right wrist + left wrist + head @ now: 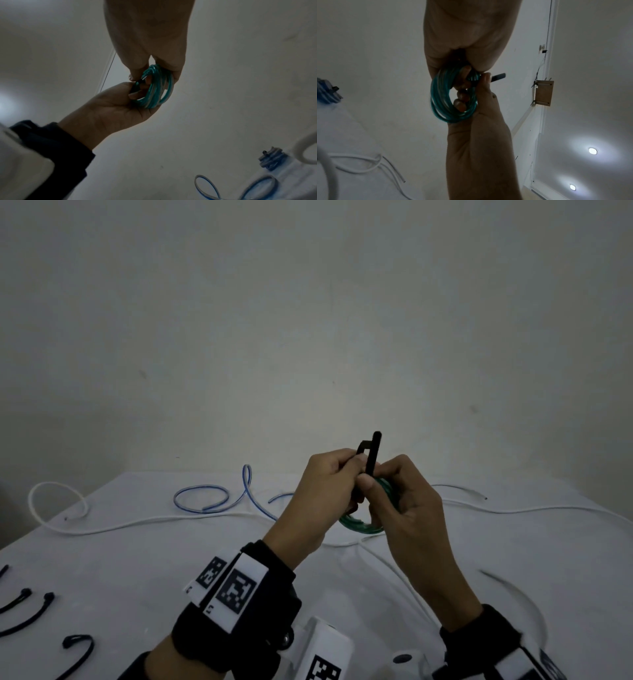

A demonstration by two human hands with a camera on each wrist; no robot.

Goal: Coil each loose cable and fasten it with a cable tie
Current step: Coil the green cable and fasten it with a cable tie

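Note:
A green cable wound into a small coil (359,525) is held in the air above the white table (137,577), between both hands. A black cable tie (371,453) wraps the coil's upper part, with its free end sticking up. My left hand (346,474) pinches the tie at the coil. My right hand (380,484) grips the green coil (440,94), its fingers curled through the ring and its thumb against the black tie (498,77). In the right wrist view the green coil (159,86) sits between both hands, with the tie (135,86) at the left hand's fingertips.
A loose blue cable (205,501) and a long white cable (137,522) lie across the far part of the table. Several spare black ties (34,611) lie at the front left. A tied blue coil (272,159) rests on the table. A wall stands behind.

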